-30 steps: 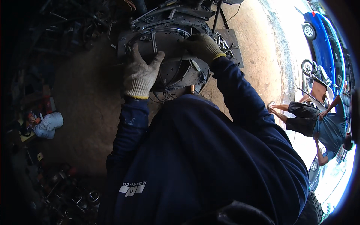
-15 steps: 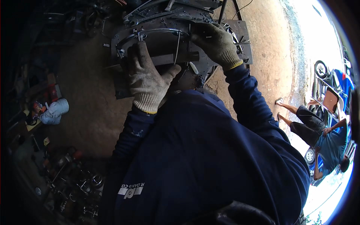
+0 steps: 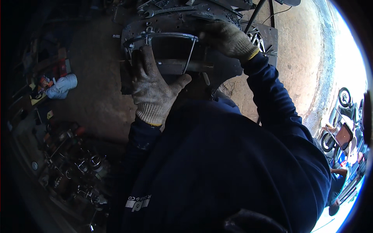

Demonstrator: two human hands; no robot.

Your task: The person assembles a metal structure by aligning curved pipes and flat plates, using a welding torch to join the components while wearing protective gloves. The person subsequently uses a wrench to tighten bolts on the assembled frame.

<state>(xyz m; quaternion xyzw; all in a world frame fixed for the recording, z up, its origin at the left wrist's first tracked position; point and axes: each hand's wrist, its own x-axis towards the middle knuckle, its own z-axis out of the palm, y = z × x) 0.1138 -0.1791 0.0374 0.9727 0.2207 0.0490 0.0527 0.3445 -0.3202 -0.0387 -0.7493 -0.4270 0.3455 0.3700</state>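
Note:
A curved metal rod frame [image 3: 171, 35] with thin straight legs lies over a dark metal plate [image 3: 176, 23]. My left hand [image 3: 153, 87], in a grey knit glove, is stretched out at the frame's left part, thumb spread wide. Its fingertips reach the curved rod, and the thumb tip lies by the foot of the slanting leg [image 3: 189, 56]. Beneath the frame runs a flat metal bar [image 3: 171, 68]. Beyond the frame's right end is my right hand [image 3: 233, 42], gloved with a yellow cuff edge. Shadow and blur hide its fingers, so what they hold, if anything, cannot be made out.
A long spanner [image 3: 175, 10] lies at the back of the plate. Loose metal pieces [image 3: 258, 40] are heaped to the right. Several metal parts [image 3: 87, 167] crowd the lower left floor. Motorbikes [image 3: 345, 99] and a person [image 3: 337, 186] are outside at the right.
The view has shifted, moving the bench and frame slightly rightward. My left hand stays at the frame; my right hand's fingers have become blurred. The person outside now shows only partly, lower at the right.

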